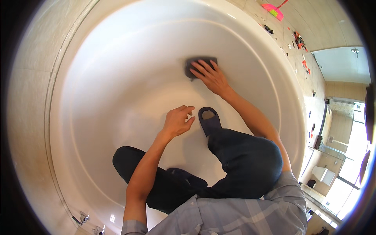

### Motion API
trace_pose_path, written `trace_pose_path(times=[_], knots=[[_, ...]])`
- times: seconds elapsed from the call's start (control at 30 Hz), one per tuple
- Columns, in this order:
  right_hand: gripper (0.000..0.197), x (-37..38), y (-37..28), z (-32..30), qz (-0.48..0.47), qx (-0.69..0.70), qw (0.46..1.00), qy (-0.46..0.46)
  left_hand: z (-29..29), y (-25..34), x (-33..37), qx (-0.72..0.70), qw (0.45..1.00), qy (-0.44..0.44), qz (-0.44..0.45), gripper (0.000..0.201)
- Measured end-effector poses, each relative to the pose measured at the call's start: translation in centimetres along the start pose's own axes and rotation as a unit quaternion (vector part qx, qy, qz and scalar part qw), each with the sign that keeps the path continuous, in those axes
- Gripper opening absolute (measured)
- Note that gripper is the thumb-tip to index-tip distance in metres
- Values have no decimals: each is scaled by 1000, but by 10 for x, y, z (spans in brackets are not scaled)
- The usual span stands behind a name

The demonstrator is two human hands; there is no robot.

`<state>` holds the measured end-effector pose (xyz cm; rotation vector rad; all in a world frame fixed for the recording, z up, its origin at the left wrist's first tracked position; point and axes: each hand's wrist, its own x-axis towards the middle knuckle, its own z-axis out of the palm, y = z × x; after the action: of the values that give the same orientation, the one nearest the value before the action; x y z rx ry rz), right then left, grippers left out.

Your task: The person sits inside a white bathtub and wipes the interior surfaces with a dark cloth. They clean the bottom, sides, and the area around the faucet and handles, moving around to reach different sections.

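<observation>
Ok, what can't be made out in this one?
All in the head view:
- Cloth: its middle, hidden under the right hand.
- Left slipper: partly hidden by the left trouser leg.
- Red and black scraps outside the tub: too small to identify.
- Scene beyond the window: lost in glare.

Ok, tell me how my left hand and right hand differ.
Your left hand is empty, while your right hand lies over a dark cloth on the tub's inner surface. The left hand's fingers are bent; the right hand's are spread and straighter. The right hand reaches farther from your body than the left hand. Both are bare and inside the tub.
</observation>
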<state>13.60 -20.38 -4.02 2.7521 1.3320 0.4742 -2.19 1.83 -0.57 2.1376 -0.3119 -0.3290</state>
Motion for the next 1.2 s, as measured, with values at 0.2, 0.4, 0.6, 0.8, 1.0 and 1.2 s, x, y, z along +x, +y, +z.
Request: trace_pose_path(times=[0.2, 0.4, 0.6, 0.8, 1.0, 1.2], knots=[[55, -3, -3, -15, 7, -26, 997, -71, -3, -2, 5, -20, 1000, 15, -13, 34], [52, -172, -6, -10, 68, -34, 968, -239, 21, 24, 22, -26, 999, -8, 37, 34], [51, -290, -8, -59, 175, -94, 941, -274, 20, 17, 37, -15, 998, -28, 58, 33], [49, -188, 12, -104, 192, -128, 965, -127, 26, 33, 32, -38, 995, -5, 89, 33], [49, -94, 28, -123, 202, -136, 970, 0, 21, 22, 23, -23, 998, -3, 62, 33], [52, -193, 6, -131, 248, -188, 947, -76, 18, 17, 19, -4, 998, 1, 62, 33]])
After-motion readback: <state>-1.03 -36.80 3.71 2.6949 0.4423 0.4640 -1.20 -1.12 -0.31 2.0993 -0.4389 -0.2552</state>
